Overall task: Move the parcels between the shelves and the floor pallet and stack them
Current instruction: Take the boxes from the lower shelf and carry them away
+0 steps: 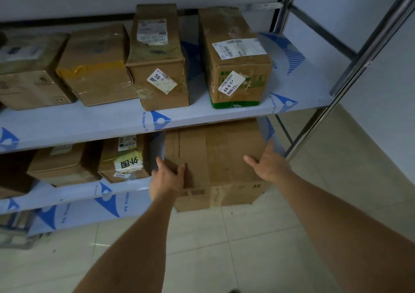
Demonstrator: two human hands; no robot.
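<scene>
A large brown cardboard box sits at the right end of the lower shelf, its front sticking out over the floor. My left hand grips its front left corner, thumb hooked over the top and fingers along the left side. My right hand presses flat against the right side of the box, fingers straight and thumb spread across the top edge. Two smaller parcels lie to the left on the same shelf.
The upper shelf carries several taped parcels with labels, among them one marked 56 and one marked 44-4. A metal upright stands at the right. Tiled floor lies below, and a pallet corner shows lower left.
</scene>
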